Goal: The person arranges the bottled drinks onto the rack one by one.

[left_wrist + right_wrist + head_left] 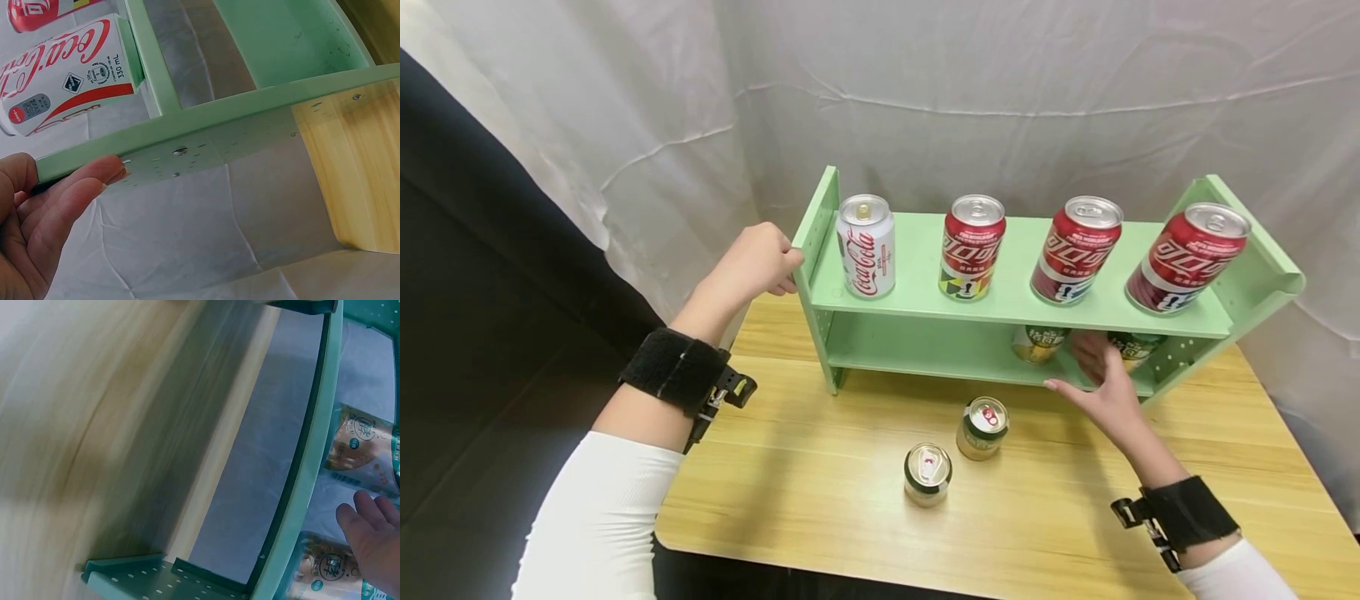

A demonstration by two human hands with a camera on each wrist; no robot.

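The left hand (752, 267) pinched the shelf's (1000, 312) side panel; the right hand (1101, 387), grip spread, reached toward two half-hidden cans (1037, 343) on the lower board. Two more cans (981, 427) stood on the surface (820, 483).

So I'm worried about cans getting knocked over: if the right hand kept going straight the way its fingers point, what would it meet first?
Probably the green-and-gold can on the lower shelf. The right hand is open, its fingers aimed into that shelf, right by the can. Depth is unclear, so contact can't be confirmed.
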